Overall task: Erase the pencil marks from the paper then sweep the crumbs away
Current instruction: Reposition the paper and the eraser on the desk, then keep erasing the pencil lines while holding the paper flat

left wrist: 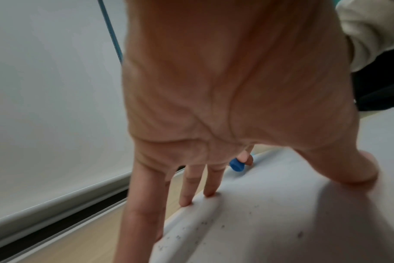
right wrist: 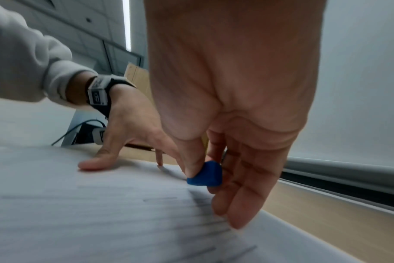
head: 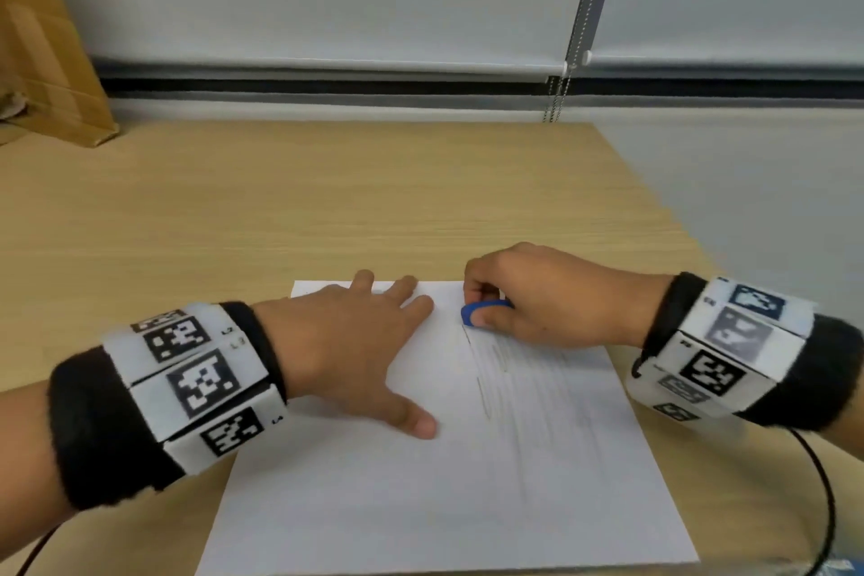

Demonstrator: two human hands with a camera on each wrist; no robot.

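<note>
Under both your hands lies the wooden table (head: 234,210), and on it the white paper (head: 421,505), which reaches from your wrists back toward you. Your left hand (head: 346,341) is spread wide and flat on the sheet's far left part, its fingertips (left wrist: 186,202) pressing at the far edge where the sheet bulges up a little. Your right hand (head: 537,299) sits just to the right of it, thumb and curled fingers pinching the blue eraser (head: 472,313), whose lower end touches the sheet. Grey pencil marks (head: 509,388) run from beneath that hand toward you. Smallest are the dark crumbs (left wrist: 223,226) scattered on the sheet under your left palm.
</note>
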